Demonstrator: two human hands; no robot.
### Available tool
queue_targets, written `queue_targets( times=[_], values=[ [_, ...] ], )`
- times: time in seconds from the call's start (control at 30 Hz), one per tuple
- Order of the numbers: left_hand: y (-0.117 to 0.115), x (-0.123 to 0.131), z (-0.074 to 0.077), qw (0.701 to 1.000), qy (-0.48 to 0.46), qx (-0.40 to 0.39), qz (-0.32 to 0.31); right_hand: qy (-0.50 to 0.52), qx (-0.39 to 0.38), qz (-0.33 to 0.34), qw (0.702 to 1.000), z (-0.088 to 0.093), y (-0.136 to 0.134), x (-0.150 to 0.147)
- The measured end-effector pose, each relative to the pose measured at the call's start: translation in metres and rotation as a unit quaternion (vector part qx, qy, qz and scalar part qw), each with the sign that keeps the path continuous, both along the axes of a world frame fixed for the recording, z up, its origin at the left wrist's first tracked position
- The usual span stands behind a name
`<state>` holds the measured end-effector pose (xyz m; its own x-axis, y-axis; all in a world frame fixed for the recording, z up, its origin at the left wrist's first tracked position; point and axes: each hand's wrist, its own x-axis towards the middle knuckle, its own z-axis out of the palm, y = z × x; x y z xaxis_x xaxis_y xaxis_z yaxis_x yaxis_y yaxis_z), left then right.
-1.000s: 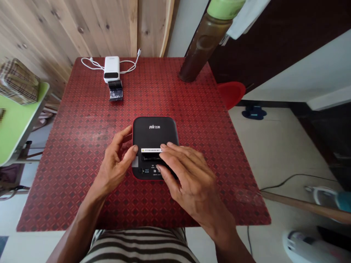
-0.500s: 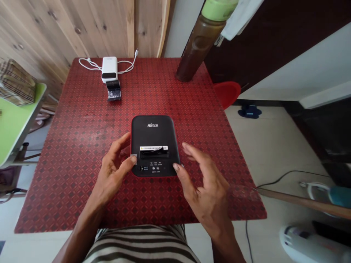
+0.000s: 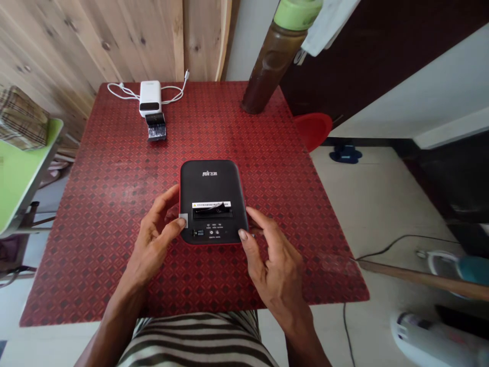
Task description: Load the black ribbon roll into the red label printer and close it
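A flat black device like a small printer (image 3: pixel 214 187), with white lettering, a slot and small buttons, lies on the red patterned table (image 3: pixel 126 178). A dark strip (image 3: pixel 214 208) sticks up out of its slot. My left hand (image 3: pixel 160 234) grips the lower left side, thumb on a small grey patch (image 3: pixel 184 220) at the edge and fingers curled along the side. On the opposite side, my right hand (image 3: pixel 275 250) has its thumb on the lower right corner and its index finger against the right edge. Its other fingers are mostly hidden.
At the far left of the table sit a white power bank (image 3: pixel 150 96) with a white cable (image 3: pixel 173 97), and a curled dark strip (image 3: pixel 156 127). A tall brown bottle (image 3: pixel 267 63) with a green lid stands at the back right. Beyond the right edge shows a red stool (image 3: pixel 315 130).
My right hand has moved left, and its fingers have closed in against the device's right edge. The left hand keeps its hold. The whole view has shifted slightly.
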<state>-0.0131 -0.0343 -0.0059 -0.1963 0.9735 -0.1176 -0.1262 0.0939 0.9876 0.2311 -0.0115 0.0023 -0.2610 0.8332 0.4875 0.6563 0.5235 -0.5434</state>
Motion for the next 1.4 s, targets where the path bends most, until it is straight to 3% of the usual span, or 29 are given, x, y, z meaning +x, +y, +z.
queue_targets(
  times=[0.37,0.6,0.73,0.93,1.03,1.2,1.4],
  values=[
    [0.004,0.013,0.003,0.999,-0.003,-0.019,0.042,-0.005,0.017,-0.007,1.000,-0.004,-0.001,-0.003],
    [0.003,0.016,0.002,0.999,0.006,-0.008,0.050,0.052,-0.036,-0.013,0.998,-0.006,-0.003,-0.001],
    [0.002,0.014,0.000,0.999,0.015,-0.003,0.045,0.026,-0.035,0.004,0.999,0.006,0.008,0.003],
    [-0.001,0.010,-0.003,1.000,-0.006,0.002,0.030,-0.016,0.049,0.031,0.998,0.035,0.039,-0.001],
    [-0.001,0.008,-0.003,1.000,-0.006,0.011,0.023,-0.046,0.059,0.087,0.993,0.044,0.056,-0.013],
    [0.000,0.007,-0.004,1.000,0.006,0.017,0.019,-0.180,-0.028,0.178,0.967,0.048,0.081,-0.045],
    [0.000,0.006,-0.002,1.000,-0.006,0.000,0.010,-0.368,-0.098,0.176,0.908,0.051,0.103,-0.083]
  ],
)
